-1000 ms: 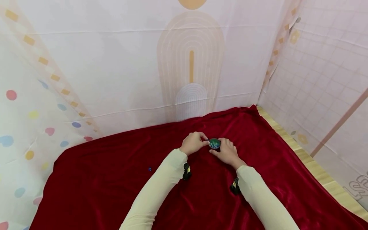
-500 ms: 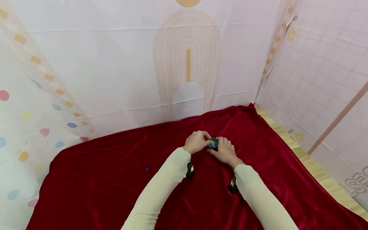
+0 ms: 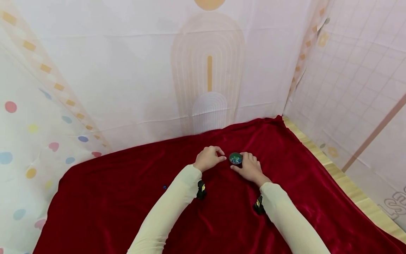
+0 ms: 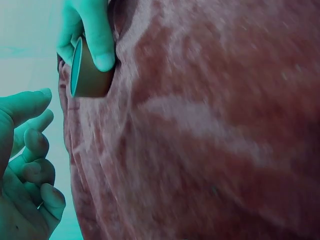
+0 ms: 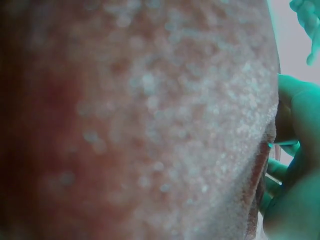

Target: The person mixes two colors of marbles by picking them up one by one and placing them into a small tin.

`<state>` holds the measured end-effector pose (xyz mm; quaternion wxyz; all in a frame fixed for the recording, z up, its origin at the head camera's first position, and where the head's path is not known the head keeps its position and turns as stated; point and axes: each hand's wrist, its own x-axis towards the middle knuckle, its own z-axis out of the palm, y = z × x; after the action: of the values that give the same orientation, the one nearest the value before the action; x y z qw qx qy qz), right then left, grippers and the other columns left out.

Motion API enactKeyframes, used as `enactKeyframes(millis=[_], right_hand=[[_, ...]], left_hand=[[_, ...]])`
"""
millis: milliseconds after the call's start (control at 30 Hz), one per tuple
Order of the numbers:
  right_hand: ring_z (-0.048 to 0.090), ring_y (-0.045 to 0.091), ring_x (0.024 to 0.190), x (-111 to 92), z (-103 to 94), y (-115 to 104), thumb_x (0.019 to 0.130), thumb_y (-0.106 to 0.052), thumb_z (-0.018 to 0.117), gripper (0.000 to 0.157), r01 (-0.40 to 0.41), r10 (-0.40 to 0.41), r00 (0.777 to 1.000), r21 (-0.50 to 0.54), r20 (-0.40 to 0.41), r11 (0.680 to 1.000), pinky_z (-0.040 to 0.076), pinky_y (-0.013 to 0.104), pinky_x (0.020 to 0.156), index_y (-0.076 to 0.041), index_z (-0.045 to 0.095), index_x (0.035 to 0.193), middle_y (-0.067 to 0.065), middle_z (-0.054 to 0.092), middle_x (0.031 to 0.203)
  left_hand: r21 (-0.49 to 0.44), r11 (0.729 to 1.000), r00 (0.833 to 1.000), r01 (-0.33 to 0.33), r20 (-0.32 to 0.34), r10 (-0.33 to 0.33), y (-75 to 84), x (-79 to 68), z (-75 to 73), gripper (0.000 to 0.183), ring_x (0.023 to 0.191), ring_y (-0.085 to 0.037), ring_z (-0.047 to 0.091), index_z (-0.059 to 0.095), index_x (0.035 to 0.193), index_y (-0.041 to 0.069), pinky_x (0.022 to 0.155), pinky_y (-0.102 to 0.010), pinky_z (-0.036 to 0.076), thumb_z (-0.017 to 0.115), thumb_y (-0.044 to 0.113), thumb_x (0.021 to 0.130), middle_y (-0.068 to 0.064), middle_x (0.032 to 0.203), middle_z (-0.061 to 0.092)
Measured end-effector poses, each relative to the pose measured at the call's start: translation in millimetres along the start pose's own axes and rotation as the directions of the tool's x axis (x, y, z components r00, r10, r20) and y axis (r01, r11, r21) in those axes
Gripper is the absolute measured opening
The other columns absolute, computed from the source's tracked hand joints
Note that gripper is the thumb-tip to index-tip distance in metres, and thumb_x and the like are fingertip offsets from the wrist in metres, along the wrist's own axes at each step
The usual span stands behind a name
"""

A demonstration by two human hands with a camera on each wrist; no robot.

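A small round cup point(image 3: 235, 158), green inside with blue and white specks in it, stands on the red cloth. My right hand point(image 3: 250, 166) holds it from the right side, thumb on the near side and fingers on the far side. The left wrist view shows the cup's plain brownish outer wall point(image 4: 96, 75) with the right thumb lying along it. My left hand point(image 3: 207, 157) is just left of the cup, apart from it. Its fingers point(image 4: 36, 142) are loosely bent, with nothing seen between them and the thumb. In the right wrist view cloth fills most of the picture.
A tiny dark blue piece point(image 3: 165, 187) lies on the red velvet cloth point(image 3: 127, 176), left of my left forearm. The cloth is wrinkled. A pale wooden edge point(image 3: 342, 180) shows along the right, and printed wall hangings point(image 3: 142, 77) rise behind and at the sides.
Half a second ago my left fingertips reached over the cup's rim. They have since drawn back to the left. The right hand has kept its hold on the cup.
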<state>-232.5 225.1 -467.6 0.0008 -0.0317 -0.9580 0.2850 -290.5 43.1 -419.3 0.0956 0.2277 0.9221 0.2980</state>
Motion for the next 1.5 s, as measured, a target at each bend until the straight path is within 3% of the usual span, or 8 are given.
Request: enactKeyframes(millis=[500,733,867,1167,1500], right_hand=[[0.038,0.040,0.127,-2,1.9,0,0.089,-0.042,0.064,0.066,0.016,-0.016,1.000,0.004,-0.005,1.000,0.033,0.055,0.102,-0.001,0.038,0.134,0.021,0.044,0.134],[0.039,0.041,0.124,-6,-2.2,-3,0.089,-0.047,0.063,0.067,0.039,-0.039,0.999,0.014,-0.018,0.999,0.033,0.054,0.099,0.000,0.040,0.131,0.022,0.045,0.131],[0.036,0.041,0.128,-4,-3.5,-3,0.090,-0.040,0.064,0.066,0.017,-0.017,1.000,0.019,0.004,1.000,0.031,0.055,0.103,0.000,0.037,0.135,0.023,0.043,0.135],[0.037,0.040,0.128,-2,-2.8,-2,0.090,-0.043,0.064,0.068,0.005,-0.005,1.000,-0.001,0.019,1.000,0.032,0.054,0.103,-0.001,0.037,0.135,0.022,0.043,0.135],[0.036,0.041,0.129,-2,-1.2,0,0.090,-0.043,0.064,0.068,-0.005,0.005,1.000,0.010,0.025,1.000,0.031,0.054,0.104,-0.001,0.036,0.135,0.022,0.041,0.137]], left_hand=[[0.023,0.997,0.998,0.070,-0.011,-0.070,-41.0,-30.7,-28.2,0.019,0.064,-0.012,0.055,0.072,0.099,0.017,0.056,-0.026,0.042,0.070,0.032,0.087,0.001,0.073,0.062],[0.037,0.997,0.998,0.068,-0.002,-0.068,-52.7,-43.8,-36.2,0.019,0.062,-0.012,0.052,0.073,0.099,0.017,0.054,-0.027,0.041,0.069,0.032,0.088,0.002,0.069,0.060],[0.040,0.996,0.997,0.074,0.004,-0.074,-59.9,-49.2,-42.3,0.020,0.061,-0.012,0.051,0.072,0.101,0.016,0.053,-0.026,0.040,0.069,0.032,0.088,0.002,0.069,0.060],[0.046,0.996,0.997,0.079,0.016,-0.079,-71.1,-64.0,-57.0,0.022,0.061,-0.013,0.051,0.072,0.103,0.013,0.054,-0.026,0.040,0.068,0.030,0.089,-0.003,0.071,0.063],[0.031,0.998,0.998,0.053,0.015,-0.054,-82.3,-81.7,-60.3,0.023,0.059,-0.013,0.048,0.072,0.103,0.012,0.054,-0.027,0.040,0.069,0.029,0.088,-0.001,0.068,0.059]])
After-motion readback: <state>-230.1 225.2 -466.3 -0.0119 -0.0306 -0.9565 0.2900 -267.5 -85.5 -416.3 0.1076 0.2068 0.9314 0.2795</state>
